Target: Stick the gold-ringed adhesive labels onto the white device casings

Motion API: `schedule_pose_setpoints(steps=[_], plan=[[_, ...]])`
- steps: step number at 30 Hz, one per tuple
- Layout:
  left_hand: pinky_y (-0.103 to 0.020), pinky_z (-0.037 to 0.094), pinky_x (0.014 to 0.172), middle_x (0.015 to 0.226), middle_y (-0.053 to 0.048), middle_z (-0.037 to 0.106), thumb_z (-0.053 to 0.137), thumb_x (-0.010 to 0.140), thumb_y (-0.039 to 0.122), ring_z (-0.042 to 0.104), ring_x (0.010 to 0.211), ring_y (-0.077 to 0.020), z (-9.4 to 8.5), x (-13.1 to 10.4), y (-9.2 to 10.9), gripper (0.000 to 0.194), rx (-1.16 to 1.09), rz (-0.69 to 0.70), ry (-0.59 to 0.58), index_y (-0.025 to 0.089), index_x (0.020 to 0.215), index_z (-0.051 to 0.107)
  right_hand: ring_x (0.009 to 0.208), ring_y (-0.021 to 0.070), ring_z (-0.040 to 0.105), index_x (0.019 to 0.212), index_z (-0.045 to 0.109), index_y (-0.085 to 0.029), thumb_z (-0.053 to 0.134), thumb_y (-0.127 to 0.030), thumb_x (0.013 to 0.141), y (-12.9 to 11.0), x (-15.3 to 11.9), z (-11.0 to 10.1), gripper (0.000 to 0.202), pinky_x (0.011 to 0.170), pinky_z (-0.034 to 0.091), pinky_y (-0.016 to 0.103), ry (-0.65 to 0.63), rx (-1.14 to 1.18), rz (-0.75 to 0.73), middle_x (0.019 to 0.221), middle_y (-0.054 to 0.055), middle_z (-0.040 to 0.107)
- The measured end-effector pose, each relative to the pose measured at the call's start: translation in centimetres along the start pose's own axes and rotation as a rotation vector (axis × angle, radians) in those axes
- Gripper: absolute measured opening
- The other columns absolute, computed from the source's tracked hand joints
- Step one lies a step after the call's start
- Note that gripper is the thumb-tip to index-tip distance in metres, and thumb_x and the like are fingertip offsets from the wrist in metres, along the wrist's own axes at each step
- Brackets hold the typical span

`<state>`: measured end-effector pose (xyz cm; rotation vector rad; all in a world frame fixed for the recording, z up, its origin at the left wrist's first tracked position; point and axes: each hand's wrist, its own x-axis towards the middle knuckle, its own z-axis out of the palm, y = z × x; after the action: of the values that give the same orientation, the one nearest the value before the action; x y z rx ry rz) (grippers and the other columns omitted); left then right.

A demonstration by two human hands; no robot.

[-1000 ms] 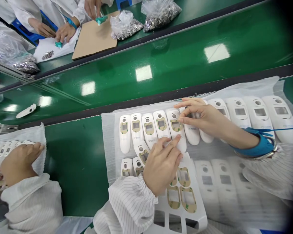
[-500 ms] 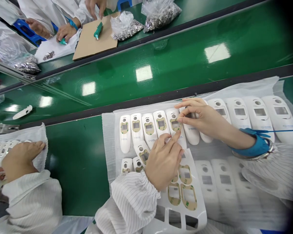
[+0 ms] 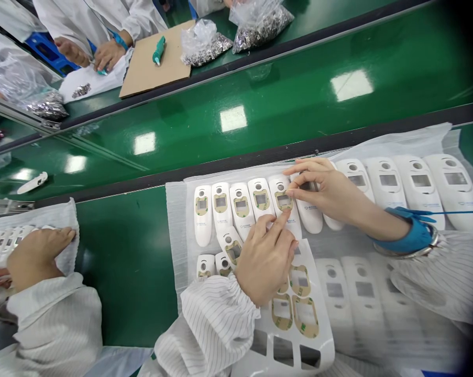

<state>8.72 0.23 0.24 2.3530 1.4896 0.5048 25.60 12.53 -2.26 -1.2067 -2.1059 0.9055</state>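
A row of white plastic device shells lies on a white foam sheet; several carry a tan adhesive frame around the window. My left hand rests over a white sticker sheet, its index finger pressing the shell fifth from the left. My right hand, with a blue wrist strap, pinches at that shell's window with thumb and forefinger. Whether a sticker is between its fingertips is hidden.
More bare shells lie to the right. A co-worker's hand rests on a foam sheet at the left. A green conveyor belt carries one loose shell. Beyond it are cardboard, bags of metal parts and other people's hands.
My left index finger slid up onto the fifth shell. The loose shell on the belt drifted left. Across the belt, a hand put a teal tool down on the cardboard.
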Motion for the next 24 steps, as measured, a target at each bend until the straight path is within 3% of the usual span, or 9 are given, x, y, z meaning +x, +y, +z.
schedule_pose_setpoints(steps=[16,24], plan=[[-0.042,0.053,0.086,0.138,-0.011,0.054,0.04,0.096,0.017,0.048,0.104,-0.025,0.1,0.0,0.1,0.022,0.013,0.01,-0.008,0.016,0.082,0.057,0.109,0.0274,0.054,0.063,0.06,-0.026,0.06,-0.035,0.079,-0.3,-0.1,0.3,0.018,0.093,0.046,0.048,0.049,-0.09,-0.023,0.101,0.003,0.069],[-0.047,0.05,0.093,0.142,-0.015,0.048,0.038,0.097,0.018,0.049,0.116,-0.0293,-0.1,1.3,-0.5,0.023,0.123,-0.056,-0.012,0.014,0.085,0.057,0.106,0.027,0.057,0.07,0.063,-0.026,0.059,-0.032,0.083,0.0,-0.5,0.6,0.016,0.095,0.046,0.048,0.088,-0.186,-0.109,0.099,0.003,0.069]])
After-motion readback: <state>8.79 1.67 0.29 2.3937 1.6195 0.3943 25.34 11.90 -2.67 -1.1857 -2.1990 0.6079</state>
